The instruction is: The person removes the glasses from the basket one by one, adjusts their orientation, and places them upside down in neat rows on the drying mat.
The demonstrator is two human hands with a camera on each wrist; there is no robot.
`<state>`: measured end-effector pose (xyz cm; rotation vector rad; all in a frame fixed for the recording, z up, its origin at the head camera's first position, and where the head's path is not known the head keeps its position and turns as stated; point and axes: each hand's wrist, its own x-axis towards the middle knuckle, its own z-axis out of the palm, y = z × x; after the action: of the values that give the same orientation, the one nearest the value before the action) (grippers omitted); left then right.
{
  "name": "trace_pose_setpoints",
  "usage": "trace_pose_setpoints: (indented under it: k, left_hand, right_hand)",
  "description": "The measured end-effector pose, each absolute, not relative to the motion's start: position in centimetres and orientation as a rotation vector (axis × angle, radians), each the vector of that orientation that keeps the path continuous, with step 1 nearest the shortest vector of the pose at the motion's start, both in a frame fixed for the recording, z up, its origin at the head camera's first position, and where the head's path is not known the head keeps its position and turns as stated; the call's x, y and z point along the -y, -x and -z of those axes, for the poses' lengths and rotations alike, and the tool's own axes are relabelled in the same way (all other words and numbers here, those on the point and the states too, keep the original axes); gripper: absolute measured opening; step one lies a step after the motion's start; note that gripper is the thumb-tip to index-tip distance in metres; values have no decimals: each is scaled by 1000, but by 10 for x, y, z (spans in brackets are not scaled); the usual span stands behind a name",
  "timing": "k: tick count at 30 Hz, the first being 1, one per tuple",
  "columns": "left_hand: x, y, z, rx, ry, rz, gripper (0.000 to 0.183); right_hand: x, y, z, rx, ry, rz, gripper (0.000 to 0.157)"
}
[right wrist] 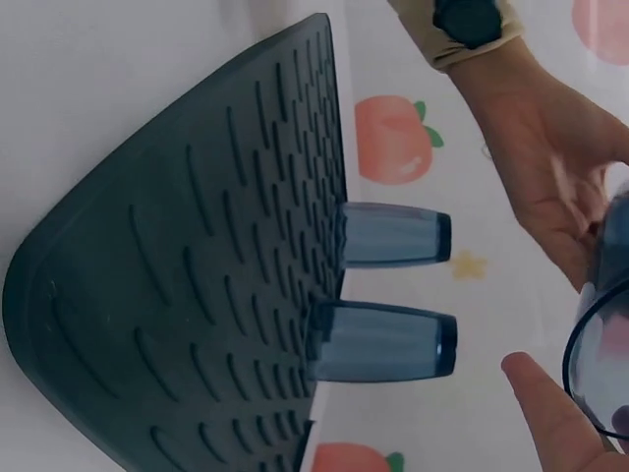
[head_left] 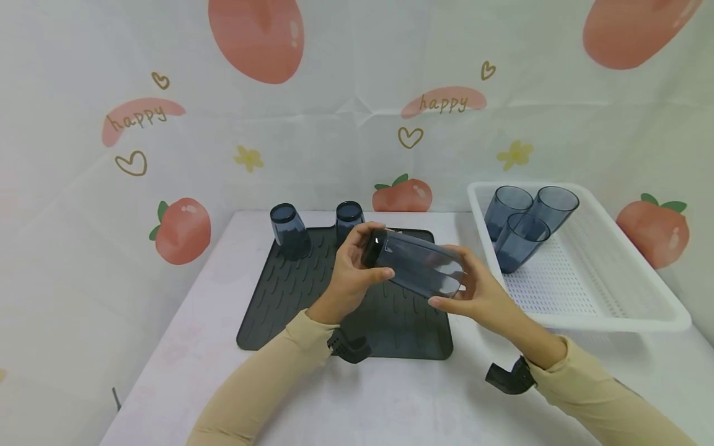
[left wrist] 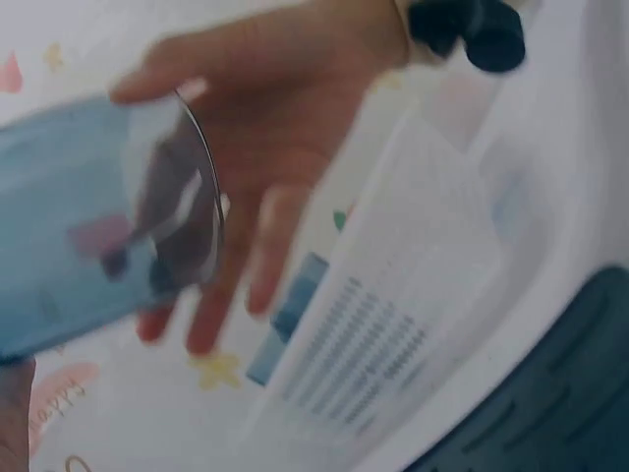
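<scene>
A tinted blue drinking glass (head_left: 421, 263) is held sideways above the dark ridged mat (head_left: 279, 291), with its thick base toward the left and its rim toward the right. My left hand (head_left: 354, 266) grips the base end, thumb on the near side and fingers behind. Around the rim end is my right hand (head_left: 474, 285), its thumb along the lower edge and its fingers at the far side. In the left wrist view, the right hand (left wrist: 265, 128) shows through the clear glass (left wrist: 88, 226), with its fingers spread.
Two glasses stand upside down at the mat's back edge, a left one (head_left: 290, 229) and a right one (head_left: 349, 217). On the right, a white perforated basket (head_left: 602, 319) holds three upright, leaning glasses (head_left: 521, 238). A printed cloth (head_left: 334, 142) hangs behind the table.
</scene>
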<state>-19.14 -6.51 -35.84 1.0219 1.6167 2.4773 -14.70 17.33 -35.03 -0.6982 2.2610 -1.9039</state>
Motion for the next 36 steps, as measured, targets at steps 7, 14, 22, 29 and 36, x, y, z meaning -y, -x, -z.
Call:
trace_pose_setpoints:
  k: [7, 14, 22, 29, 36]
  left_hand:
    - [58, 187, 348, -1523, -996, -2508, 77]
    - [55, 190, 342, -1538, -1033, -2501, 86]
    - [58, 192, 336, -1668, -1053, -2475, 97]
    - [63, 195, 333, -1704, -1053, -2454, 95]
    - [68, 199, 327, -1732, -1041, -2436, 92]
  right_hand:
    - [-166, 148, 353, -2291, 674, 1838, 76]
    - [-166, 149, 350, -2352, 651, 1719, 79]
    - [-172, 145, 355, -2416, 666, 1613, 84]
    - [-178, 142, 360, -2448, 636, 1524, 69]
    - [-179, 141, 371, -2430, 658, 1446, 47]
